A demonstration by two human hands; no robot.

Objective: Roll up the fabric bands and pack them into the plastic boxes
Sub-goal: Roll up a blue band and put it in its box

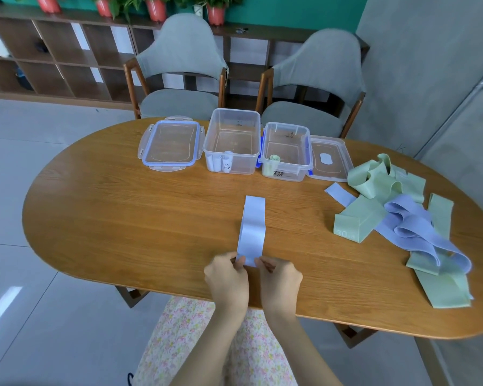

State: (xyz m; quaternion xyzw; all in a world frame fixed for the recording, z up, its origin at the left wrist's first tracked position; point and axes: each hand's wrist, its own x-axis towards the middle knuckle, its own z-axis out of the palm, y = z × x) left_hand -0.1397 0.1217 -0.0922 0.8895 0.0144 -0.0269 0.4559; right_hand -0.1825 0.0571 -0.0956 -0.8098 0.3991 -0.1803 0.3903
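Risk assessment: the lavender band (251, 228) lies flat and straight on the bench (123, 218), its near end at the front edge and its far end pointing toward the boxes. In my judgement the chief hazard is a skewed first turn. If one hand leads the other, the roll will cone and may not stand neatly in its box. A loose start would also let the stretchy fabric spring open once released.

Hands: the left hand (227, 277) and right hand (278, 278) sit side by side at the band's near end, fingers curled, each pinching a corner of it. Whether a first fold has been turned over cannot be confirmed, as the fingers cover that edge.

Location of task items: the larger clear box (232, 140) holds what appear to be pale rolled bands at its front. The smaller clear box (286, 150) beside it holds one green roll (273, 160). Each box's lid lies on the bench to its outer side. A heap of unrolled green and lavender bands (402, 218) lies to the right, well apart from the hands.
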